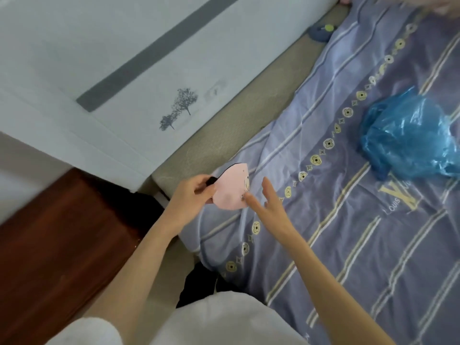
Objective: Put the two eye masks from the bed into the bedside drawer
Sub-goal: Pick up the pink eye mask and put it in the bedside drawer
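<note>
**Now holding one pink mask, drawer not in sight**

Clearly pinching the pink eye mask point(232, 188) at its left end with the left hand point(190, 195), thumb and fingers closed over the dark strap or edge there, so that the mask hangs clear of the bedsheet point(348, 245) instead of lying on it. Probably gripping by the end to keep the soft face flat and readable, and to leave the rest free for the other hand. Spreading the right hand point(267, 202) just right of the mask, fingers apart and empty, one fingertip touching or nearly touching the mask's lower right corner; cannot tell which. Looks like steadying or straightening it, or handing it across, judging from the pose alone.

Keeping the mask between the two hands, slightly above and beyond them, over the near corner of the bed. Showing only one mask plainly; possibly a second, dark one behind the pink, since a black edge peeps out along the top, but too little shows to say.

Lying well off to the right of the right hand, a crumpled blue plastic bag point(408, 138). Sitting left of and below the left hand, a dark brown bedside cabinet point(62, 245), top only in view, drawer front hidden. Still to do, by this reckoning: turning left and getting the drawer open.
</note>
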`<state>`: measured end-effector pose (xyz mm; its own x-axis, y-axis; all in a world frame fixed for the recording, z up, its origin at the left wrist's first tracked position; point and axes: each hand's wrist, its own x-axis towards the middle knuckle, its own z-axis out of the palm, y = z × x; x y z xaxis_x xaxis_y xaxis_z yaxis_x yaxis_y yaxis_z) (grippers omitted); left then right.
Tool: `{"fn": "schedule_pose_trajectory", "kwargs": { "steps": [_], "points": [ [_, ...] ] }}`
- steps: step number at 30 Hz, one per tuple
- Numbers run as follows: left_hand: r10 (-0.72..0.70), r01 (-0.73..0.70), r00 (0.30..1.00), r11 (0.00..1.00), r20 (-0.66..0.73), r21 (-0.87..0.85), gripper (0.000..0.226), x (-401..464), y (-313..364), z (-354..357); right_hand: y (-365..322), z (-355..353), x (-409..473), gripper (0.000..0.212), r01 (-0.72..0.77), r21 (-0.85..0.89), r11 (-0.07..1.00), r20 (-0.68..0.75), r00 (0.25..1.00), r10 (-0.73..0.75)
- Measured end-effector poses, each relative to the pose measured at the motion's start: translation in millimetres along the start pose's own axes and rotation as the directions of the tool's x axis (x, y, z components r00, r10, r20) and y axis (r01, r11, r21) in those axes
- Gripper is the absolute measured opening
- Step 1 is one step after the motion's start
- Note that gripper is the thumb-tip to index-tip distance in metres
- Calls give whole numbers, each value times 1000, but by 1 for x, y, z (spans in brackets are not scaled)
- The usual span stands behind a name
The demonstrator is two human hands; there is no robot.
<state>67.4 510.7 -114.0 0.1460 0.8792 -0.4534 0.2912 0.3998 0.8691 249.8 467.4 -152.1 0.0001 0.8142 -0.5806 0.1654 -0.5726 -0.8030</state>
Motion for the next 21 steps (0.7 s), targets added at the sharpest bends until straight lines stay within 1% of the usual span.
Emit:
{"fn": "schedule_pose_trajectory", "kwargs": {
  "steps": [1, 3, 4, 5, 6, 8, 10, 11, 12, 13, 15, 16, 18, 21],
  "points": [
    [29, -29, 999, 1000, 18, -3, 15, -10, 7, -6, -7, 2, -4, 98, 1, 22, 1000, 28, 1000, -1],
    [75, -75, 997, 997, 11, -6, 12, -28, 18, -18, -23, 8, -10, 105, -5, 95, 995, 87, 996, -4],
    [94, -94, 996, 996, -3, -1, 12, -37, 22, -24, -30, 13, -13, 106, -2, 142, 990, 111, 994, -14],
    [111, -111, 994, 994, -17, 10, 12, -44, 26, -29, -36, 17, -15, 103, 5, 192, 981, 129, 991, -30],
    [127, -126, 991, 992, -31, 31, 12, -52, 28, -35, -42, 23, -18, 95, 11, 238, 971, 149, 988, -48],
    [158, -153, 985, 986, -70, 65, 12, -68, 31, -49, -52, 37, -23, 69, 17, 321, 947, 221, 971, -92],
    [147, -143, 981, 989, -129, 40, 10, -83, 31, -66, -61, 54, -28, 38, 14, 379, 925, 283, 950, -131],
    [131, -130, 977, 991, -168, 18, 9, -91, 30, -74, -65, 64, -31, 24, 14, 394, 919, 287, 948, -138],
    [126, -126, 966, 992, -225, 18, 8, -101, 27, -84, -70, 74, -35, 13, 12, 396, 918, 280, 951, -134],
    [140, -130, 944, 990, -298, 54, 8, -110, 24, -94, -75, 84, -39, 8, 11, 393, 919, 269, 955, -126],
    [201, -150, 885, 977, -420, 152, 11, -130, 15, -115, -88, 107, -47, 6, 18, 369, 929, 259, 958, -121],
    [229, -166, 862, 970, -452, 175, 11, -142, 10, -126, -94, 119, -53, 7, 26, 346, 938, 264, 957, -124],
    [260, -213, 849, 965, -459, 153, 12, -167, 1, -145, -104, 146, -66, 9, 60, 288, 956, 280, 949, -144],
    [278, -291, 831, 955, -482, 50, 27, -208, -16, -173, -114, 188, -91, 4, 86, 224, 971, 350, 923, -163]
  ]
}}
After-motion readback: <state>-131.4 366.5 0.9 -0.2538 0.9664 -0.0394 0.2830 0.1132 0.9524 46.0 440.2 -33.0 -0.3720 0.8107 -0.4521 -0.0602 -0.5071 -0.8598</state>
